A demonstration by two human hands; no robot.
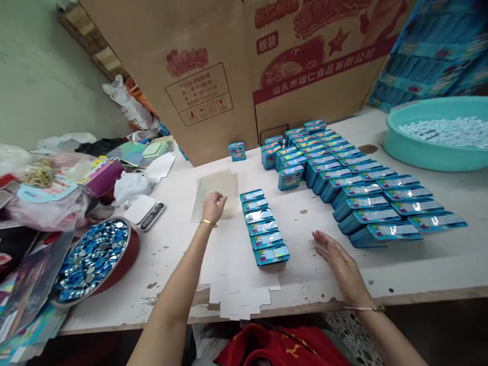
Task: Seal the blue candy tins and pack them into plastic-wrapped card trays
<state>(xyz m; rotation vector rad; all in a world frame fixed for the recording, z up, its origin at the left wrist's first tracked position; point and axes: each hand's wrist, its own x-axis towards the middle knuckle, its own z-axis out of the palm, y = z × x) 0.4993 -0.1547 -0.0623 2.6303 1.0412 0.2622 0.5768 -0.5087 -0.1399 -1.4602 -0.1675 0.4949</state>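
White and chipped, the bench fills the head view, with big cardboard boxes standing along its far edge and a teal basin of small white pieces at the far right corner. At the left edge I see a red bowl full of blue round pieces, a small scale and a heap of bags and papers.

Near the middle of the bench a short row of blue tins lies, each one overlapping the next. Toward the right edge, many more blue tins lie in long rows.

I judge the short row as the weak point: the tins lean on each other, so a sideways push from either hand could make them slide apart or knock the front one toward the near edge, where loose white card lies. The sheet could also drag against the row if it is pulled carelessly.

My left hand is stretched out, fingers curled loosely down, the tips touching a pale sheet that lies flat just left of the short row; I cannot tell if it pinches the sheet. My right hand is spread flat, palm down, holding nothing, low over the bench between the short row and the long rows.
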